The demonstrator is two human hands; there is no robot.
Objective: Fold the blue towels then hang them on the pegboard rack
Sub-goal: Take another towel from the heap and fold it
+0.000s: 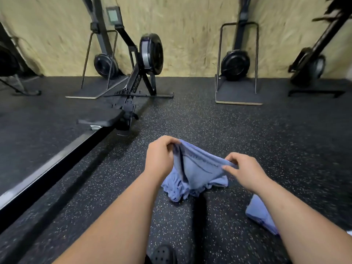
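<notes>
A blue towel hangs stretched between the two hands, its top edge running from the left hand down to the right hand. The left hand grips one upper corner with curled fingers; the right hand pinches the other corner between thumb and fingertips. The cloth sags below both hands into a ruffled bunch close to the speckled black floor; whether it touches cannot be told. A second blue towel lies on the floor below the right hand, partly hidden by the right forearm. A black shoe shows nearer the person, below the left hand. Beyond the left hand stands a rowing machine, and beyond the right hand an upright exercise machine, against the chipboard wall.
</notes>
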